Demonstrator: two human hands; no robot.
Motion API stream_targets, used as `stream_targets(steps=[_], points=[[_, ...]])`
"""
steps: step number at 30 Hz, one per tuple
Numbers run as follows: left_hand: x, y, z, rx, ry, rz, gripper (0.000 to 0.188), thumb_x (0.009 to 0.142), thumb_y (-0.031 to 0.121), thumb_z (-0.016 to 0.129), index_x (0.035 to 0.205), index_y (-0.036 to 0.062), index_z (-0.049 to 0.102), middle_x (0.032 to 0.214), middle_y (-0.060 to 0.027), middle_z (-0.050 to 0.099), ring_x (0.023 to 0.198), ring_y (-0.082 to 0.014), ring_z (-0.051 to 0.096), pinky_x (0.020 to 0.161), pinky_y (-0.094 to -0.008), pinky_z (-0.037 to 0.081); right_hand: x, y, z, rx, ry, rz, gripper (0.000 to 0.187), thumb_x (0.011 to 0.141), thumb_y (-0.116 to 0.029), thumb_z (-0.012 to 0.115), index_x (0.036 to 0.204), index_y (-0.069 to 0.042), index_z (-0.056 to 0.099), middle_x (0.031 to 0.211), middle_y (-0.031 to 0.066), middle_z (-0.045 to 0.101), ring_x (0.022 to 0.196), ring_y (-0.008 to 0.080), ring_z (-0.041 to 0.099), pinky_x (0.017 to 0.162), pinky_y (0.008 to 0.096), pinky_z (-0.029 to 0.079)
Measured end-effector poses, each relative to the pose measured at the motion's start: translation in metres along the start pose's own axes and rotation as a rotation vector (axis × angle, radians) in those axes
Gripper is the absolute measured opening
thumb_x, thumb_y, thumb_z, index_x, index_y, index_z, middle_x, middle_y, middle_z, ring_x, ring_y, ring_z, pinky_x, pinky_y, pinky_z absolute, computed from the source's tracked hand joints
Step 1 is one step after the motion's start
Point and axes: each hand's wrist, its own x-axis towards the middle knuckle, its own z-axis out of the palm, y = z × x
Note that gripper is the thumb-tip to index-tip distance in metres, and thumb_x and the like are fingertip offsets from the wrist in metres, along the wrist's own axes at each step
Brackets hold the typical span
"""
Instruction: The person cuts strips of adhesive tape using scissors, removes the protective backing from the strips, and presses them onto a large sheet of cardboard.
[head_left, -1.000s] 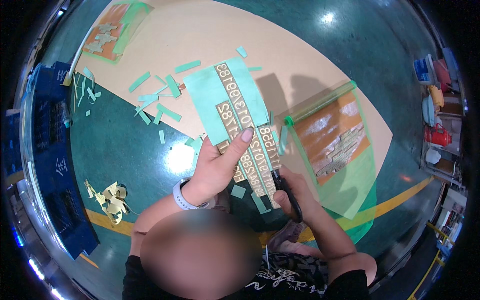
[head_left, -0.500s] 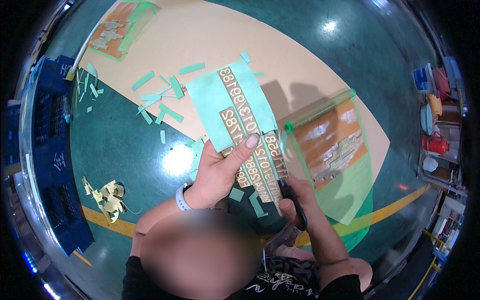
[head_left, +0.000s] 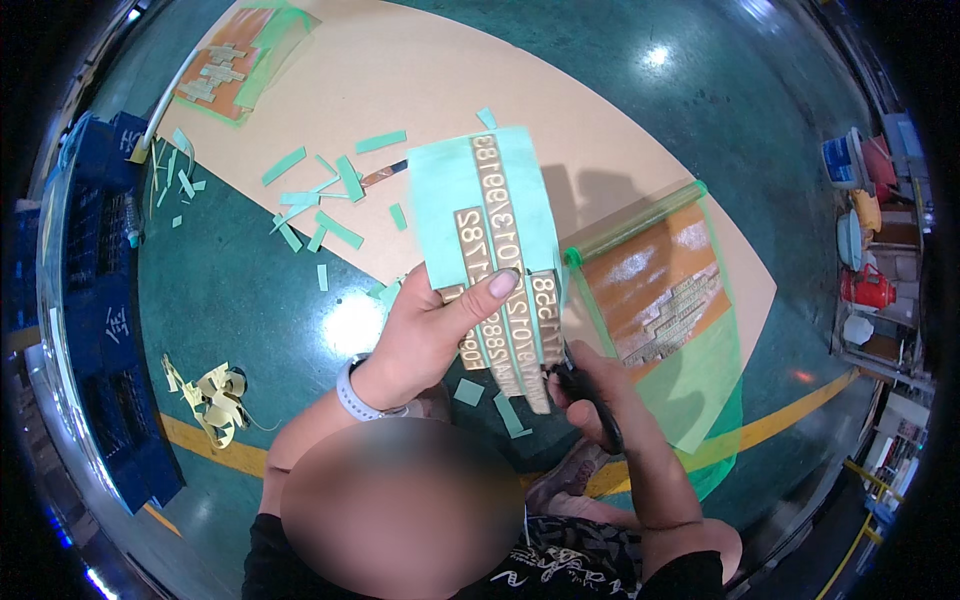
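Observation:
My left hand (head_left: pixel 425 325) grips a mint-green sheet (head_left: pixel 435 180), thumb pressed flat on its face. Tan strips of raised, mirrored digits (head_left: pixel 490 190) run along this sheet and on past its lower end. Scissors with black handles (head_left: pixel 598 405) are in my right hand (head_left: pixel 605 375), at the sheet's lower right edge. Fingers and the strips partly cover the blades, so I cannot tell whether they touch the sheet. Beyond the sheet lie several green offcuts (head_left: pixel 340 228) on a tan board (head_left: pixel 440 60), beside a slim brown-and-dark tool (head_left: pixel 385 174).
An orange panel with tan strips (head_left: pixel 650 290), edged in green film, lies on the board at right; a similar panel (head_left: pixel 215 65) is far left. Peeled tape scraps (head_left: pixel 215 395) lie on the green floor (head_left: pixel 290 350). Blue crates (head_left: pixel 115 320) stand left; shelves with a red kettle (head_left: pixel 868 287) stand right.
The green sheet has turned more upright and shifted slightly right, uncovering the slim tool and an offcut on the board. The scissors have drawn a little right, away from the strips' lower end.

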Motion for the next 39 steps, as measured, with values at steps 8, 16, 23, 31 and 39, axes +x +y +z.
stream_targets(steps=[8, 16, 23, 31, 39], points=[[0.025, 0.027, -0.040, 0.097, -0.102, -0.173, 0.034, 0.083, 0.009, 0.064, 0.114, 0.0001, 0.055, 0.103, -0.0069, 0.064, 0.091, -0.0120, 0.060, 0.083, -0.0260, 0.047, -0.017, 0.039, -0.061, -0.114, -0.209, 0.129, 0.058, 0.075, -0.055, 0.061, 0.104, -0.006, 0.053, 0.072, 0.0006, 0.050, 0.064, 0.0115, 0.047, 0.058, 0.0257, 0.038], [0.060, 0.019, -0.047, 0.443, -0.584, -0.423, 0.033, 0.080, 0.015, 0.069, 0.108, -0.0004, 0.060, 0.092, -0.0039, 0.066, 0.082, -0.0070, 0.059, 0.074, -0.0222, 0.047, 0.039, 0.018, -0.079, 0.473, 0.237, -0.144, 0.047, 0.082, -0.027, 0.064, 0.117, -0.003, 0.044, 0.085, 0.0058, 0.054, 0.074, 0.0124, 0.053, 0.064, 0.0258, 0.044], [0.082, 0.019, -0.038, 0.730, -0.780, -0.406, 0.027, 0.080, 0.013, 0.069, 0.100, -0.0015, 0.060, 0.087, -0.0013, 0.064, 0.080, -0.0067, 0.056, 0.073, -0.0224, 0.045, 0.059, 0.029, -0.049, 0.326, 0.276, -0.062, 0.039, 0.080, -0.017, 0.067, 0.111, -0.004, 0.047, 0.083, 0.0019, 0.051, 0.075, 0.0086, 0.049, 0.064, 0.0218, 0.040], [0.095, -0.026, -0.068, 1.226, 0.222, 0.685, 0.020, 0.080, 0.008, 0.064, 0.096, 0.0004, 0.055, 0.090, -0.0052, 0.059, 0.087, -0.0141, 0.055, 0.080, -0.0270, 0.043, 0.090, 0.095, 0.009, 0.756, 0.668, -0.042, 0.036, 0.083, -0.013, 0.060, 0.113, 0.001, 0.044, 0.099, 0.0099, 0.056, 0.082, 0.0155, 0.058, 0.067, 0.0283, 0.051], [0.001, -0.156, -0.073, 0.202, 0.074, -0.636, 0.044, 0.086, 0.047, 0.056, 0.104, 0.0065, 0.057, 0.094, 0.0003, 0.058, 0.087, -0.0109, 0.051, 0.078, -0.0255, 0.038, 0.096, 0.174, 0.074, 0.955, 0.826, 0.137, 0.034, 0.084, -0.007, 0.058, 0.115, 0.000, 0.045, 0.099, 0.0091, 0.058, 0.082, 0.0158, 0.059, 0.065, 0.0278, 0.051]])
